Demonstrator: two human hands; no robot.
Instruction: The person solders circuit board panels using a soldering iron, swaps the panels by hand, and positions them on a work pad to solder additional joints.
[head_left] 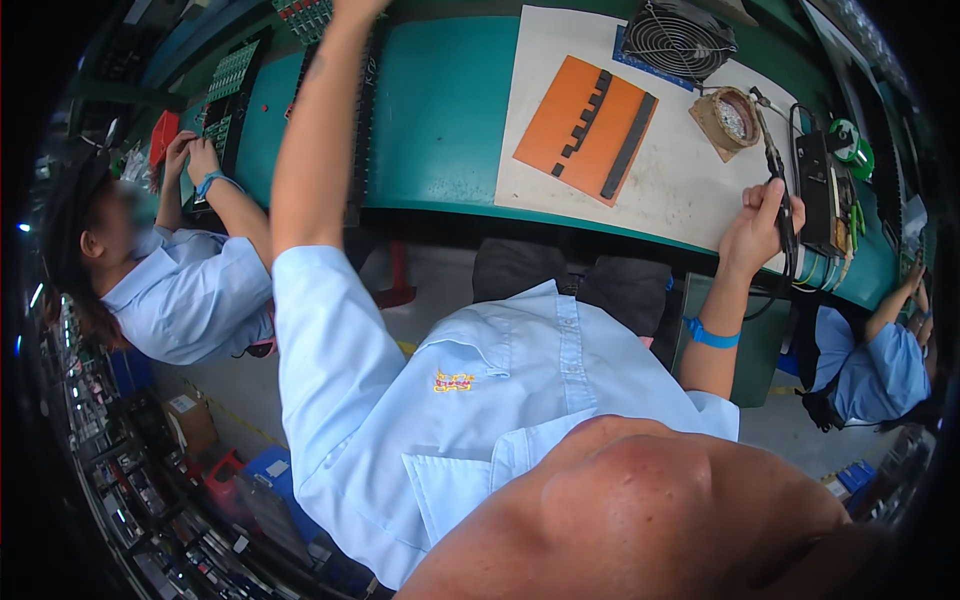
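Observation:
My right hand is closed around the black handle of a soldering iron. The iron points away from me, its front end beside a round tan pot with whitish-grey material inside. My left arm stretches far forward, and only the wrist end of my left hand shows at the top edge; its fingers lie outside the picture. Green circuit boards are close to that hand. Between my arms, an orange board with dark strips on it rests on a white sheet.
A black fan with a wire guard stands at the back. To the right are a black box, a green reel and cables. One co-worker sits at my left beside more circuit boards, another person at my right.

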